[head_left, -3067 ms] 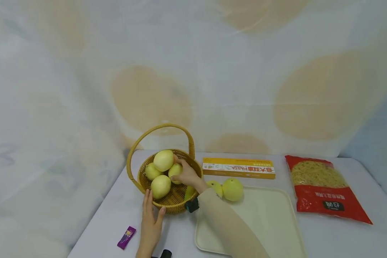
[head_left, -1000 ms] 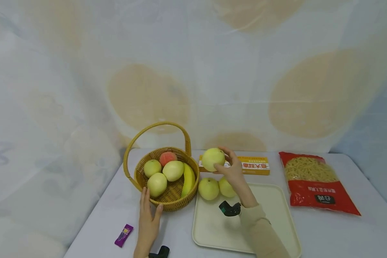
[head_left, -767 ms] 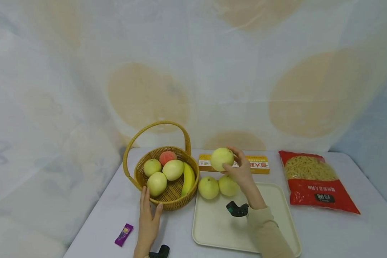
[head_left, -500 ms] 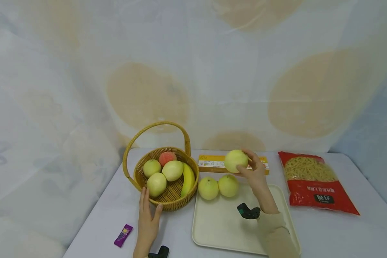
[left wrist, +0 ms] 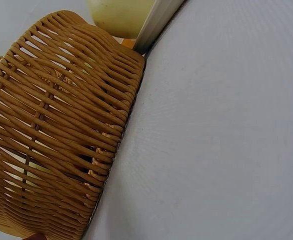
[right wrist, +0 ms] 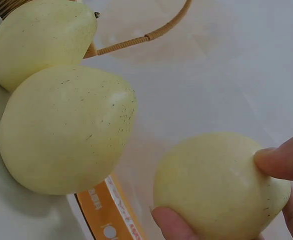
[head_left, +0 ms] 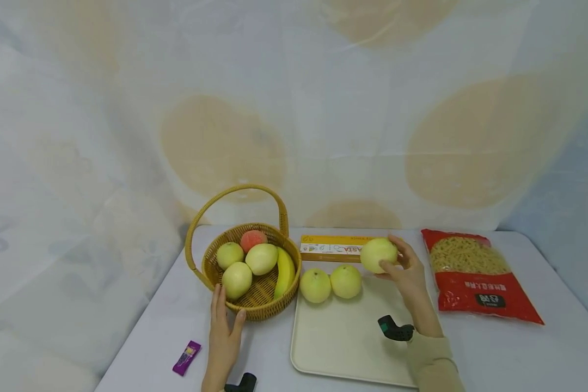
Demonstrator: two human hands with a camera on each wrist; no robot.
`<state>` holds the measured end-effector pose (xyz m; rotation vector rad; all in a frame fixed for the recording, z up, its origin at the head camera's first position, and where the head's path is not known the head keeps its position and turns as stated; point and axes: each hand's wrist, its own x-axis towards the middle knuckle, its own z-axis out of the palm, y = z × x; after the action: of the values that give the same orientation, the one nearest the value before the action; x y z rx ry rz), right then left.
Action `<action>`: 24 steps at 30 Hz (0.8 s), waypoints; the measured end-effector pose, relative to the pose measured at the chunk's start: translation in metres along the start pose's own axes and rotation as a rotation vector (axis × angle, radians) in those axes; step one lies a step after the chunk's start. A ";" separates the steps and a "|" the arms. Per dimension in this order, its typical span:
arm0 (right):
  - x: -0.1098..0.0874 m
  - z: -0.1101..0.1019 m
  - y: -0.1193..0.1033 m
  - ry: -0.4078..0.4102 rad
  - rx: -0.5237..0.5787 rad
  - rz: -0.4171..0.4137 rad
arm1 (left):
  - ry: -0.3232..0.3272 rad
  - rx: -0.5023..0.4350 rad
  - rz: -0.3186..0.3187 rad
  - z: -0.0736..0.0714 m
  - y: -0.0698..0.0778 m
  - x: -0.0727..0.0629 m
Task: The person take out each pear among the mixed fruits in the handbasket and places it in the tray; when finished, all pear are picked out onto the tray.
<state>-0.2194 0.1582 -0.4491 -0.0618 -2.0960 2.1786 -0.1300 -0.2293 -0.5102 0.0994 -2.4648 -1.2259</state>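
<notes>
In the head view my right hand [head_left: 408,275] holds a pale yellow-green pear [head_left: 378,255] above the back of a cream tray [head_left: 353,348]. The right wrist view shows thumb and fingers gripping the held pear [right wrist: 219,185] from its sides. Two more pears, one left [head_left: 316,286] and one right [head_left: 345,282], sit side by side at the tray's back left. My left hand [head_left: 224,340], fingers extended, touches the front rim of a wicker basket [head_left: 262,313]. Inside lie a reddish peach [head_left: 252,240], a banana [head_left: 285,274] and several pale green fruits [head_left: 262,259].
Behind the tray lies an orange and white pasta box [head_left: 330,249]. A red bag of pasta [head_left: 487,277] lies to the tray's right. A small purple packet [head_left: 187,357] is left of my left hand. The basket's tall handle [head_left: 245,187] arches above it.
My right hand has lifted a pear out of the basket and carried it right, past the other two pears, lowering slightly at the end. My left hand stays at the basket.
</notes>
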 end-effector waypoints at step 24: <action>-0.006 -0.015 0.021 -0.152 -0.119 0.075 | -0.006 0.012 -0.020 0.001 -0.004 0.001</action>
<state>-0.2129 0.1716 -0.4710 0.0164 -2.3410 2.1606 -0.1316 -0.2315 -0.5134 0.1241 -2.4824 -1.2221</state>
